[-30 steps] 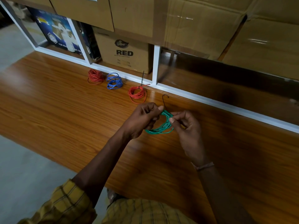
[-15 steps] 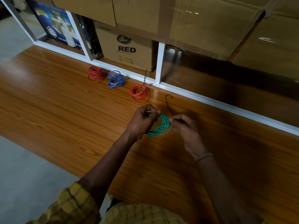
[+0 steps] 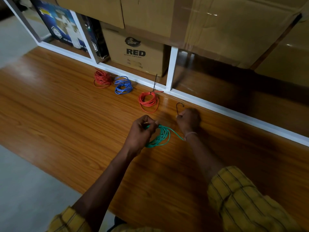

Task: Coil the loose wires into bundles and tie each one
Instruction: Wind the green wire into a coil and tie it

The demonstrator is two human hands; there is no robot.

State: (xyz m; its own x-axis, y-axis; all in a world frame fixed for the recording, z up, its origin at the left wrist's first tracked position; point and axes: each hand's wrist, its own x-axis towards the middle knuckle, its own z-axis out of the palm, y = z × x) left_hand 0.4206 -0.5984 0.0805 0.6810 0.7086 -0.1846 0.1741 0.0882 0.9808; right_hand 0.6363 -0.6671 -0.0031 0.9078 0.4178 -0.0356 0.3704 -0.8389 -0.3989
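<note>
My left hand (image 3: 143, 131) grips a green wire coil (image 3: 161, 137) at its left side, just above the wooden table (image 3: 66, 118). A loose green end trails right under my right wrist. My right hand (image 3: 188, 120) is beyond the coil and pinches the lower end of a black cable tie (image 3: 178, 107), whose hooked tip curves up to the right. A red coil (image 3: 148, 101) with a black tie sticking up lies ahead. A blue coil (image 3: 123, 85) and another red coil (image 3: 102, 78) lie further left.
A white-framed shelf (image 3: 171, 69) runs along the table's far edge, holding a cardboard box marked RED (image 3: 135, 52) and a blue printed box (image 3: 63, 27). Large taped cartons (image 3: 217, 27) sit above. The grey floor (image 3: 25, 190) is at lower left.
My right hand has let go of the green coil and moved away to the black cable tie. My left hand still holds the coil, now lower and closer to me.
</note>
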